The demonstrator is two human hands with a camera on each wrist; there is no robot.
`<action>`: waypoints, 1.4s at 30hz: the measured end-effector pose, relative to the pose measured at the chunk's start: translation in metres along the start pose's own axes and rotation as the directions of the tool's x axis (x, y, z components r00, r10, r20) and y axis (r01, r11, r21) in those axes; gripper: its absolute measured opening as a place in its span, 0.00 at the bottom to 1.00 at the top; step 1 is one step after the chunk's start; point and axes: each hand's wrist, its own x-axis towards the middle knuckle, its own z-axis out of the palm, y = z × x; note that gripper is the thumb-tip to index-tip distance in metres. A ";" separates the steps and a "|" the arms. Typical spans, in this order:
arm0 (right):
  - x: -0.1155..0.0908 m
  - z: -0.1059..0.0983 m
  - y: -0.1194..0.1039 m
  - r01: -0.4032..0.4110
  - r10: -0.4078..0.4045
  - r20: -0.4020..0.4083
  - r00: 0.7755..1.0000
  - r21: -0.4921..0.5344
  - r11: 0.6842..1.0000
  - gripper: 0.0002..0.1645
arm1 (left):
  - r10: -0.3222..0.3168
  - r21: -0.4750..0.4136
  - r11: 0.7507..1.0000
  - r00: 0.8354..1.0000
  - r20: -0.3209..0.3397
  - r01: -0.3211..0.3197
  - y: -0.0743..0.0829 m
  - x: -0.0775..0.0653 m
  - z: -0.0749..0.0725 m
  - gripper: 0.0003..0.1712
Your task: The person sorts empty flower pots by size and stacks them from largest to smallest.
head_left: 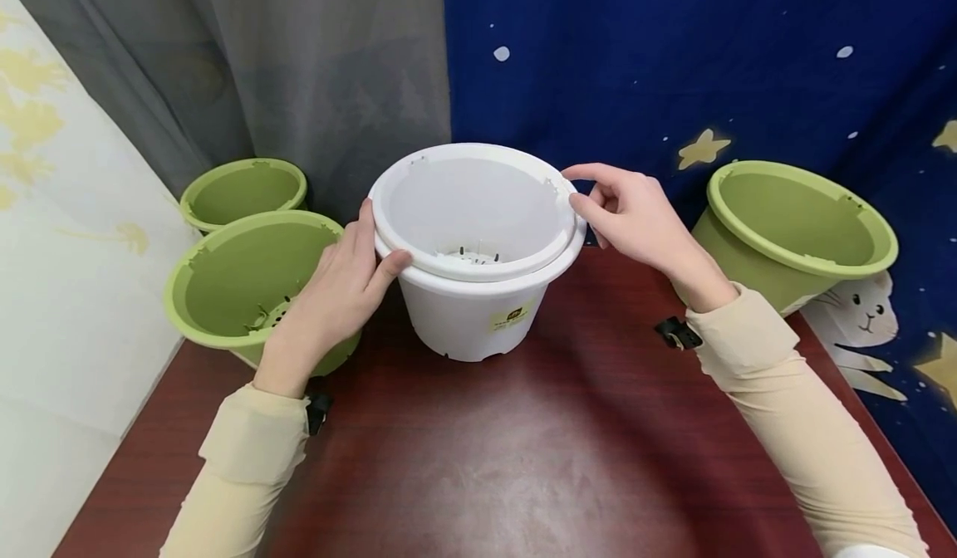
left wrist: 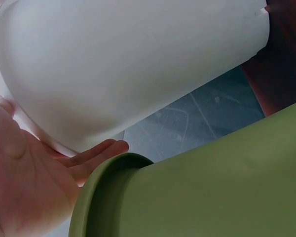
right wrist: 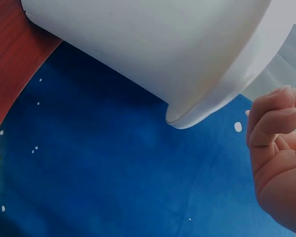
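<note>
Two white plastic flower pots stand nested on the table; the inner pot (head_left: 471,197) sits within the outer pot (head_left: 456,317), their rims stacked and slightly offset. My left hand (head_left: 329,292) holds the left side of the rims, thumb over the front edge and fingers along the outside. In the left wrist view those fingers (left wrist: 96,160) lie just under the outer pot's rim. On the opposite side, my right hand (head_left: 639,209) pinches the inner pot's rim between thumb and index finger. Its other fingers (right wrist: 274,121) are curled in the right wrist view.
Two green pots stand at the left, a front one (head_left: 217,292) right beside my left forearm and a back one (head_left: 242,197). Another green pot (head_left: 792,217) stands at the right. Grey (head_left: 344,51) and blue (head_left: 598,60) curtains hang behind the dark red table (head_left: 508,458).
</note>
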 end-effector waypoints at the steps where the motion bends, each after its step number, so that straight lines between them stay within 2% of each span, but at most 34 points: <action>1: -0.001 -0.002 -0.001 0.006 -0.006 -0.010 1.000 0.004 1.000 0.21 | 0.000 0.002 1.000 1.000 0.001 0.000 0.000 0.000 0.000 0.51; 11: -0.020 -0.026 0.001 0.032 -0.024 -0.082 0.996 0.091 0.995 0.21 | -0.029 0.034 0.999 0.999 0.021 0.028 0.002 0.001 -0.002 0.51; 24: -0.045 -0.059 0.020 -0.033 0.058 -0.172 0.983 0.144 0.989 0.20 | -0.024 0.003 1.000 1.000 0.020 0.024 0.000 0.001 -0.003 0.52; 34: -0.061 -0.075 0.035 -0.025 0.058 -0.216 0.975 0.154 0.988 0.21 | -0.032 0.001 1.000 0.999 0.021 0.032 -0.001 0.001 0.000 0.52; 42: -0.074 -0.091 0.042 -0.062 0.108 -0.248 0.963 0.184 0.981 0.21 | -0.013 0.004 1.000 1.000 0.003 0.013 -0.001 0.001 0.000 0.52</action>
